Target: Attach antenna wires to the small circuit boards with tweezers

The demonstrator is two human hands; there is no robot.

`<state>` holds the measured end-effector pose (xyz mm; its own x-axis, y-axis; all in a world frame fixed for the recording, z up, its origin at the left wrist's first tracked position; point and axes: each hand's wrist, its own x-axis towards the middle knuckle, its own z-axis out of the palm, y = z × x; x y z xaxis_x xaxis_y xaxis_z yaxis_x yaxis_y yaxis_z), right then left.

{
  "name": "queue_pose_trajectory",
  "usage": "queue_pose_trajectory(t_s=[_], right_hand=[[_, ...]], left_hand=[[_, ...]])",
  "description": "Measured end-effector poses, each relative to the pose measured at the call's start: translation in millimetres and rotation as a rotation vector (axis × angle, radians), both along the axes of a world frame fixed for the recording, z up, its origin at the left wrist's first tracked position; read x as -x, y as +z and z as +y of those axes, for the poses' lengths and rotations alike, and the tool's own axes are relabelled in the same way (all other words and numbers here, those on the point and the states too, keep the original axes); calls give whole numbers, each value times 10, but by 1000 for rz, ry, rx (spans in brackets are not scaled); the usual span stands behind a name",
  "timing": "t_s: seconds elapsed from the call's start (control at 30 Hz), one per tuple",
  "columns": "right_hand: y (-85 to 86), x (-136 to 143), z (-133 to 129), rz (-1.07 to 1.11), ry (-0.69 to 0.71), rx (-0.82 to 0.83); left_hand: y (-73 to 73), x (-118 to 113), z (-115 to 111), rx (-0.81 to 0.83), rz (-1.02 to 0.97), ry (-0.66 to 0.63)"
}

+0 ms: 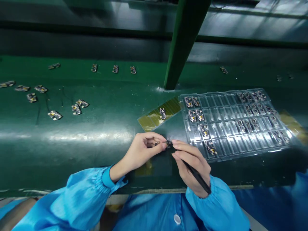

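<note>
My left hand (141,149) pinches a small circuit board (169,144) between thumb and fingertips, just above the green bench. My right hand (192,163) is closed around slim black tweezers (196,175), whose rear end slants down toward my wrist. Its fingertips are close to the right side of the board, and the tips of the tweezers are hard to make out there. Just beyond my hands lies a strip of amber tape (150,119) with another circuit board (162,113) resting on it. A clear compartment tray (223,110) stands to the right, holding several boards along both its sides.
Several loose boards (55,115) with thin wires lie at the left, with more along the back (115,69). A green post (179,54) rises from the bench behind the tape. Another amber piece (292,125) sits by the tray's right edge. A blue sleeve (300,189) shows at far right.
</note>
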<state>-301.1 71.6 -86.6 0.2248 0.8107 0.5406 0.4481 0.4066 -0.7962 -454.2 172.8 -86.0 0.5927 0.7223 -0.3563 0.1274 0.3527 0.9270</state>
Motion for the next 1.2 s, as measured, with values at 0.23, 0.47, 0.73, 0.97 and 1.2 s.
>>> queue_pose_trajectory(t_s=[0.23,0.47,0.73,0.97,1.2], right_hand=[[58,-49,40,351,-53,172],[15,-60,23,353,-41,239],[9,-55,41,337,-71,251],[33,-46,50,337,-65,246],[18,-57,50,324,-54,260]], left_hand=[[48,3,22,140,-27,-32],[22,25,7,183,-37,-39],[23,35,-1,143,-48,-56],[38,39,8,141,-54,-63],[10,46,-1,154,-57,-65]])
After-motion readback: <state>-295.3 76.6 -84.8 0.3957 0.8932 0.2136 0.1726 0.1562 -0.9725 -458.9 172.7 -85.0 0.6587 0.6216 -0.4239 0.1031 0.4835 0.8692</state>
